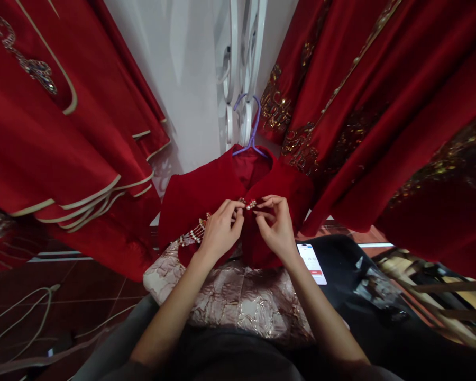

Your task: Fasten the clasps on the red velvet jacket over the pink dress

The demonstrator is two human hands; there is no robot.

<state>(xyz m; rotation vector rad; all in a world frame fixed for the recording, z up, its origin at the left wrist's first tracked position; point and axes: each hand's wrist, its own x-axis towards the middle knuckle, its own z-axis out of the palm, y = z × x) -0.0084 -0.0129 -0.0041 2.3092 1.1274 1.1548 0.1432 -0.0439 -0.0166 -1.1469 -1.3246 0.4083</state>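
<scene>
A red velvet jacket [194,198] hangs on a purple hanger [250,138] in front of me, its lower part over a pale brocade skirt [238,299]. My left hand [218,233] and my right hand [275,225] meet at the jacket's front. The fingers of both pinch a small pearl and gold clasp [248,203] at the collar. A beaded pearl tassel [192,234] hangs on the jacket just left of my left hand.
Red embroidered garments hang at the left [43,143] and at the right [381,116]. A white ornate rack [240,63] stands behind against a white wall. A phone [312,262] with a lit screen lies on dark cloth at the right. Pale cables [24,312] run over the dark red floor.
</scene>
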